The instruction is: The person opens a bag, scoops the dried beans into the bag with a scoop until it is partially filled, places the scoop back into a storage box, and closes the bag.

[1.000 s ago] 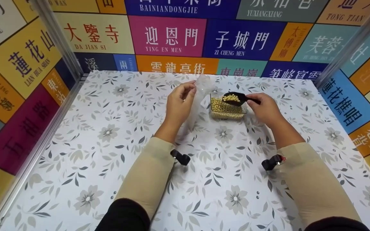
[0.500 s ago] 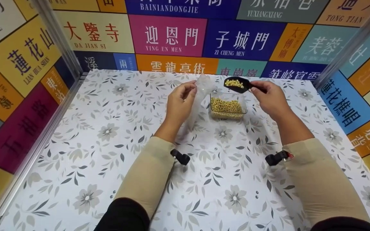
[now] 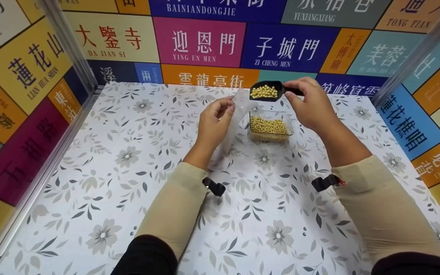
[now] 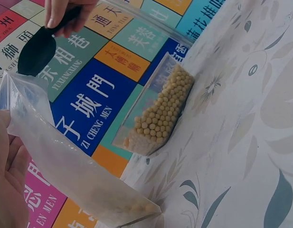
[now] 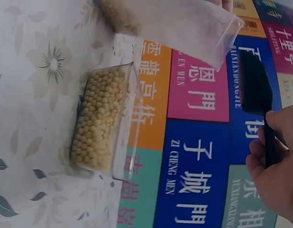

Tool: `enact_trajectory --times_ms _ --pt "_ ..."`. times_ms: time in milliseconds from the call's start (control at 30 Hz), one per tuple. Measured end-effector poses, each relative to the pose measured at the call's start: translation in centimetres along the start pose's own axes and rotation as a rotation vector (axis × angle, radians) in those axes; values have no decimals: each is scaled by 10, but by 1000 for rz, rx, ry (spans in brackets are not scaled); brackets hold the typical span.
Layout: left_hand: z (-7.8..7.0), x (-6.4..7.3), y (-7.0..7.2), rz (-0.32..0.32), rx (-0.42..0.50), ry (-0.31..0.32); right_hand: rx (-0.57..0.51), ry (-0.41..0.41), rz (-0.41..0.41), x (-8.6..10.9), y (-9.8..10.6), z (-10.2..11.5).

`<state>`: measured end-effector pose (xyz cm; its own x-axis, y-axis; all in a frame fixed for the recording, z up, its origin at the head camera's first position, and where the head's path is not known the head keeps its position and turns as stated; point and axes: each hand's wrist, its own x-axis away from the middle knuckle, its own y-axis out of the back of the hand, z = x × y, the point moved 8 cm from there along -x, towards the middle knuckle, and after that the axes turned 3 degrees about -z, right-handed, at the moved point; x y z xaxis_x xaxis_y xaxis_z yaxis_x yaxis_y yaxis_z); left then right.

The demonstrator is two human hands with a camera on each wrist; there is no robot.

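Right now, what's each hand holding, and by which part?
Left hand pinches the plastic bag near its mouth; right hand grips the black scoop by its handle.

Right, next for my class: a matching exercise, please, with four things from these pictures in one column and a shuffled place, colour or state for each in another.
Things
1. Scoop
2. Container
3. Bag
4. YING EN MEN sign

Places, colours, states
A. Pinched by the left hand
B. Pink, on the wall
C. Holding beans, touched by neither hand
D. Black, in the right hand

Pairs: 1-D, 2-C, 3-A, 4-B
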<state>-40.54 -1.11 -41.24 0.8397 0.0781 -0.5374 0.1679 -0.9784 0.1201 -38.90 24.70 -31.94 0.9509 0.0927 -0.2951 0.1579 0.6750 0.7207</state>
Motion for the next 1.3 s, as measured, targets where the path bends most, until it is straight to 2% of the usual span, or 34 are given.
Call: enact_trajectory --times_ms 267,400,667,967,1133,1300 --pt "0 -1 1 -9 29 -8 202 181 -35 -2 -3 32" --pt "0 -2 1 -12 35 -15 216 227 -59 -1 -3 38" --pt "-3 -1 2 -8 -1 -27 211 257 -87 -1 -1 38" --pt "-2 -1 3 -19 3 -17 187 180 -65 0 4 17" --pt "-1 -1 3 -20 17 -13 126 78 -58 2 12 -10" --pt "-1 -1 3 -23 14 -10 130 -3 -20 7 12 -41"
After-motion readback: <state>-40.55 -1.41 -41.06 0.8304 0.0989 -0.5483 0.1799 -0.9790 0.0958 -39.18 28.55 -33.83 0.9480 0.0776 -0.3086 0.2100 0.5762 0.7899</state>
